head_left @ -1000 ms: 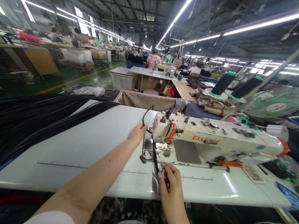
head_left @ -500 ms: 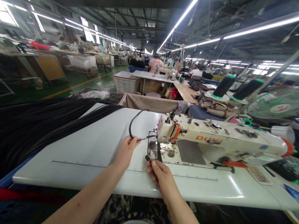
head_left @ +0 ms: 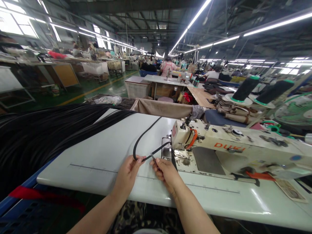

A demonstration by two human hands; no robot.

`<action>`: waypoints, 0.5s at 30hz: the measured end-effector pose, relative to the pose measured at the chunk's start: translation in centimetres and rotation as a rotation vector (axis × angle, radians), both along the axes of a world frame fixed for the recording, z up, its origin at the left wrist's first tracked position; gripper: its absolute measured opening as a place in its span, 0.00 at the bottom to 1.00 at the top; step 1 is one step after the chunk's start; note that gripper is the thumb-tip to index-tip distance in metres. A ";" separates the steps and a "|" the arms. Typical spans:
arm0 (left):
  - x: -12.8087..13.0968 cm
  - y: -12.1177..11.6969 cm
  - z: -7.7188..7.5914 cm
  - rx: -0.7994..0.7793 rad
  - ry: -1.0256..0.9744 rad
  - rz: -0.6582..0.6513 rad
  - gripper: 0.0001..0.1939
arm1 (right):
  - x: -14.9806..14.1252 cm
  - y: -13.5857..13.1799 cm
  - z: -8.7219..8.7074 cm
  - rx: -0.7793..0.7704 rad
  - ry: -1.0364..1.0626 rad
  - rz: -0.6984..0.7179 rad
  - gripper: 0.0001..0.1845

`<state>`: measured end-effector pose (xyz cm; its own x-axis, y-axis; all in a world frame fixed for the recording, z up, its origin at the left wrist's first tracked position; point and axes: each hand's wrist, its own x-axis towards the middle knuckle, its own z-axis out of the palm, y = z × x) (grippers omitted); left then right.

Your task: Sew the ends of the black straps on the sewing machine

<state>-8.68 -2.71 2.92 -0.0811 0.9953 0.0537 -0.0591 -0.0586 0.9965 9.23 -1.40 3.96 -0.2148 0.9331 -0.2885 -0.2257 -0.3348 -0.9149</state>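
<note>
A narrow black strap (head_left: 141,137) loops over the white table, one run going back to the far edge and another reaching under the head of the sewing machine (head_left: 207,143). My left hand (head_left: 128,172) pinches this strap between thumb and fingers, left of the machine. My right hand (head_left: 167,172) is closed around small thread snips (head_left: 152,156), mostly hidden in the palm. Their metal tips point up and meet the strap between my left hand and the needle area. I cannot tell whether the blades are closed on it.
A thick bundle of black straps (head_left: 48,133) covers the table's left side and hangs over. A printed ruler (head_left: 97,169) runs along the front. Behind stand a fabric-lined bin (head_left: 163,108), black thread cones (head_left: 246,88) and a green fan (head_left: 294,110). A person in pink (head_left: 168,67) sits farther off.
My left hand has drawn nearer to me with the strap, and its loop is larger. My right hand has moved from the machine plate's front corner up to the strap, with the snips' tips now showing.
</note>
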 end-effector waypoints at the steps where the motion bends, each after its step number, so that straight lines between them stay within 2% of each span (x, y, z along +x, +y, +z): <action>1: -0.1 -0.2 0.0 -0.001 -0.003 -0.001 0.19 | -0.1 0.0 0.0 0.009 -0.016 0.017 0.32; 5: -0.9 -0.7 -0.2 -0.031 0.028 0.009 0.20 | 0.0 -0.4 0.1 0.089 -0.137 0.020 0.31; 10: -2.9 -0.5 -0.3 -0.108 0.096 0.057 0.25 | 1.5 -2.2 0.3 0.275 -0.428 -0.124 0.26; 12: -4.0 -0.3 0.0 -0.111 0.117 0.029 0.25 | 2.7 -3.2 0.2 0.402 -0.681 -0.205 0.20; 14: -5.4 0.0 0.3 -0.094 0.222 0.000 0.25 | 3.9 -4.2 -0.2 0.544 -1.069 -0.267 0.05; 15: -6.2 0.1 0.4 -0.082 0.307 -0.005 0.26 | 4.5 -4.7 -0.5 0.591 -1.270 -0.272 0.12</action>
<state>-14.92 -2.57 3.36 -0.0689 0.9976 -0.0055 0.2452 0.0223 0.9692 13.72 -6.12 3.46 0.0926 0.9516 0.2931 0.8449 0.0807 -0.5287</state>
